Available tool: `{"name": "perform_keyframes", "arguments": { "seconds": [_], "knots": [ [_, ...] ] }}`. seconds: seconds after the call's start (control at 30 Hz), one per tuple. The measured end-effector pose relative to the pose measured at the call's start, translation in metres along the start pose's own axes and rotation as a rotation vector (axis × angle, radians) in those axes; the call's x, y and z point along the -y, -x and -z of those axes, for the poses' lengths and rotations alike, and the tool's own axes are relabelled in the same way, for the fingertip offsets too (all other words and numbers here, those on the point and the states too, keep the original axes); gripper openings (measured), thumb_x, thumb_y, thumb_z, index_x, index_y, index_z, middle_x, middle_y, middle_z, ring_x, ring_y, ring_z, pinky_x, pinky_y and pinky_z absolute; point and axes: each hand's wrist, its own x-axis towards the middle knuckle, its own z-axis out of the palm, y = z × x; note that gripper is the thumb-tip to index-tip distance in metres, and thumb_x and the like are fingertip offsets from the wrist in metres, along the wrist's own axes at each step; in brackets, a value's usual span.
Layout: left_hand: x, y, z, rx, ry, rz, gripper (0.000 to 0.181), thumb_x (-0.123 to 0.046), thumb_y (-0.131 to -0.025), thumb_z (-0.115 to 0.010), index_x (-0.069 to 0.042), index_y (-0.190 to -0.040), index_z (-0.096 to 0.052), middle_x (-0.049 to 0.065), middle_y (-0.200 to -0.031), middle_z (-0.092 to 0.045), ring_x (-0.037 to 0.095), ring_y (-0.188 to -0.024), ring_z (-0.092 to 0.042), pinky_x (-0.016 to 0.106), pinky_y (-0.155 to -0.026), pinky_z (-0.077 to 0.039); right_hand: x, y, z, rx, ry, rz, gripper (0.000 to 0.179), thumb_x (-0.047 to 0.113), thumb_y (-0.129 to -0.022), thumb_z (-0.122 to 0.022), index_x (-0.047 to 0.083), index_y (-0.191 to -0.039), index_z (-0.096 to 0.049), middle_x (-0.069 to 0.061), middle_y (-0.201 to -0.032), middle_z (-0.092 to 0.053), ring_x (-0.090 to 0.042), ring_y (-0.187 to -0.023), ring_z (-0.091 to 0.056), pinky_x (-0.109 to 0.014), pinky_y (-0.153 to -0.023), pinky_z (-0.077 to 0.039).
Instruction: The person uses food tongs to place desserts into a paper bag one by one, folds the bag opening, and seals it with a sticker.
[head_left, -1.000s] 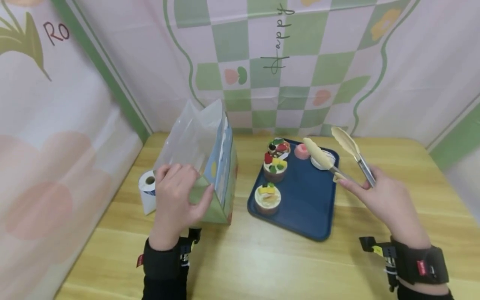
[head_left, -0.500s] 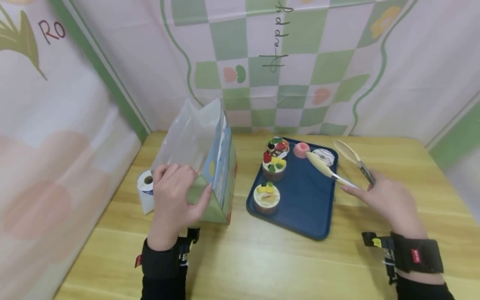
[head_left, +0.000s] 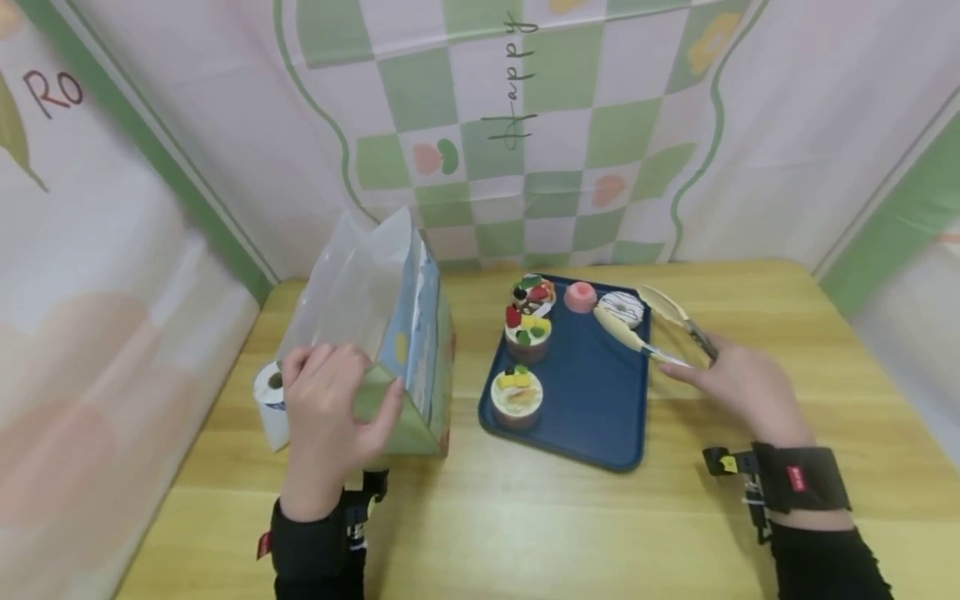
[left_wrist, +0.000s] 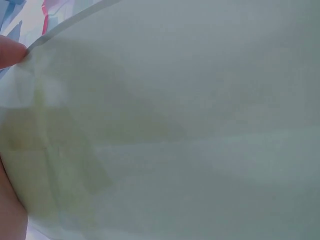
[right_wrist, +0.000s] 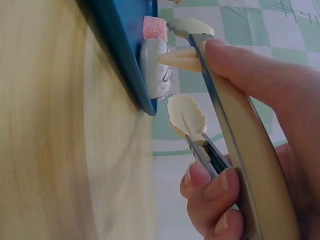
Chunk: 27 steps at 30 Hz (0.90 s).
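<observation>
My left hand [head_left: 326, 421] grips the near rim of an upright green and blue paper bag [head_left: 433, 367]; its green wall [left_wrist: 175, 100] fills most of the left wrist view. My right hand [head_left: 750, 387] holds metal tongs [head_left: 618, 328] with cream, scalloped tips. The tongs are spread, one tip on each side of a white donut [head_left: 622, 307] with dark icing lines. That donut sits at the far right corner of a dark blue tray [head_left: 592, 408]. In the right wrist view the tips hover close to the donut [right_wrist: 152, 80]; contact is unclear.
Beside the donut on the tray stands a small pink ring-shaped cake [head_left: 581, 297]. Along the tray's left side are fruit-topped cakes, the nearest cake [head_left: 517, 398] set apart. A white paper roll [head_left: 274, 417] stands left of the bag. A printed cloth [head_left: 555, 200] hangs behind the table.
The right hand has lowered the tongs so that they now straddle the white donut, which they partly hid before. My left hand stays on the bag. The head view has shifted slightly.
</observation>
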Motion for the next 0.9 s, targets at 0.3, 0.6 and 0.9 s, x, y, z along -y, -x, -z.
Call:
{"name": "perform_keyframes", "arguments": {
  "seconds": [0.3, 0.6, 0.9],
  "knots": [
    [0.000, 0.002, 0.001, -0.020, 0.006, 0.006, 0.041, -0.038, -0.091, -0.054, -0.005, -0.066, -0.048, 0.005, -0.059, -0.047, 0.022, -0.059, -0.040, 0.046, -0.077, -0.029, 0.007, -0.006, -0.012, -0.018, -0.016, 0.006, 0.111, 0.080, -0.078, -0.053, -0.010, -0.141, -0.040, -0.030, -0.103, -0.063, -0.041, -0.087, -0.060, -0.060, -0.074, -0.046],
    [-0.002, 0.001, -0.003, 0.000, 0.015, -0.004, 0.039, -0.036, -0.090, -0.053, -0.006, -0.066, -0.047, 0.004, -0.058, -0.046, 0.021, -0.058, -0.039, 0.045, -0.077, -0.029, 0.000, -0.006, -0.019, -0.020, -0.042, -0.023, 0.112, 0.078, -0.081, -0.051, -0.012, -0.144, -0.034, -0.042, -0.122, -0.054, -0.053, -0.099, -0.057, -0.063, -0.077, -0.044],
    [0.000, 0.000, 0.001, 0.018, -0.002, 0.004, 0.038, -0.035, -0.089, -0.054, -0.006, -0.066, -0.046, 0.004, -0.058, -0.045, 0.021, -0.059, -0.039, 0.045, -0.077, -0.029, 0.002, -0.009, -0.020, -0.013, -0.053, 0.000, 0.105, 0.074, -0.085, -0.049, -0.013, -0.142, -0.037, -0.029, -0.100, -0.060, -0.036, -0.081, -0.054, -0.051, -0.067, -0.045]
  ]
}}
